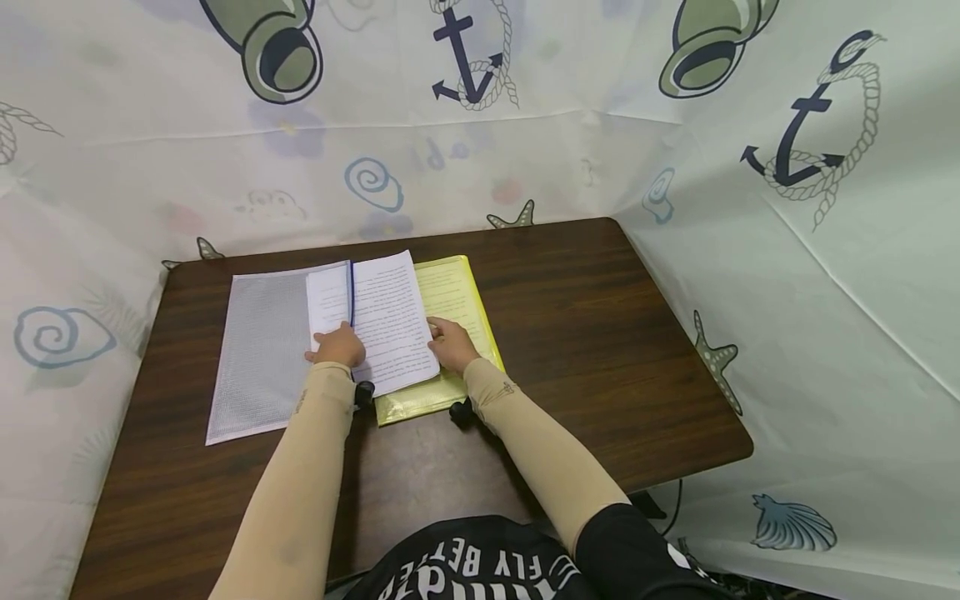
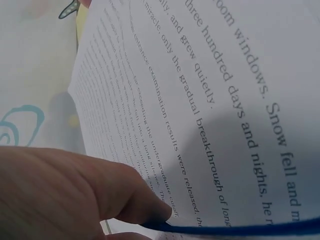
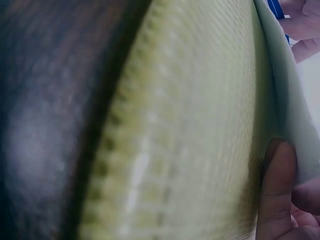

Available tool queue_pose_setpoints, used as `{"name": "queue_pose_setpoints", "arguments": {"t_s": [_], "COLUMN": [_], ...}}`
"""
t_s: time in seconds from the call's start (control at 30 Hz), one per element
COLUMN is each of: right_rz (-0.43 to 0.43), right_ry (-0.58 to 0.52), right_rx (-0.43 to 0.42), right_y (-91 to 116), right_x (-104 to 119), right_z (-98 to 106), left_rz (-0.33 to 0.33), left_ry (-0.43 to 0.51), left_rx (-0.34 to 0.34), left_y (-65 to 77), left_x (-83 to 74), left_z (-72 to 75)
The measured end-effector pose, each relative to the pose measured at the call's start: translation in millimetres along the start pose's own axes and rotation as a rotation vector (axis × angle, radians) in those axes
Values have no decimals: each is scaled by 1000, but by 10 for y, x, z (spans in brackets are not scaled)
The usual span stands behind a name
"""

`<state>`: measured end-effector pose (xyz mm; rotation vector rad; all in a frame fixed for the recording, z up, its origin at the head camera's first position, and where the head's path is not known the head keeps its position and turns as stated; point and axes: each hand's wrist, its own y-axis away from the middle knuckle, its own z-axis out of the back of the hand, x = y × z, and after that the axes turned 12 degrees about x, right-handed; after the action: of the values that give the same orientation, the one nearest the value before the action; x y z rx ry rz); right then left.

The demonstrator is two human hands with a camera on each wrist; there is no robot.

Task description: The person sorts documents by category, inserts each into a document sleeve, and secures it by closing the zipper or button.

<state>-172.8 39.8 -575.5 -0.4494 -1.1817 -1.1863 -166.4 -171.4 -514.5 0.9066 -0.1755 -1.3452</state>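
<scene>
A stack of printed sheets point(image 1: 393, 321) with a blue slide-on binding bar point(image 1: 351, 292) lies across two mesh pouches. The left hand point(image 1: 341, 344) pinches the sheets at the blue bar, its thumb point(image 2: 150, 202) against the bar in the left wrist view. At the sheets' right edge the right hand point(image 1: 452, 343) holds the paper between thumb and fingers; one finger point(image 3: 279, 185) shows in the right wrist view. Partly under the sheets is a yellow mesh pouch point(image 1: 397, 406), with a printed page visible at its right part. To the left lies a whitish mesh pouch point(image 1: 258, 358).
All of this rests on a dark brown wooden table point(image 1: 570, 333) with rounded corners. A patterned white curtain point(image 1: 540, 158) hangs behind and beside it. A dark cable point(image 1: 677, 504) hangs below the table's right front edge.
</scene>
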Motion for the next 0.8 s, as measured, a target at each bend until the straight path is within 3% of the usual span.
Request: {"name": "queue_pose_setpoints", "arguments": {"t_s": [0.3, 0.47, 0.8], "right_rz": [37, 34, 4], "right_ry": [36, 4, -20], "right_rx": [7, -9, 20], "right_y": [57, 6, -26], "right_x": [71, 53, 56], "right_z": [-40, -27, -10], "left_rz": [-11, -9, -9], "left_ry": [18, 23, 27], "left_rx": [-51, -78, -79], "left_y": [-6, -16, -24], "left_x": [-6, 4, 42], "left_z": [-21, -9, 8]}}
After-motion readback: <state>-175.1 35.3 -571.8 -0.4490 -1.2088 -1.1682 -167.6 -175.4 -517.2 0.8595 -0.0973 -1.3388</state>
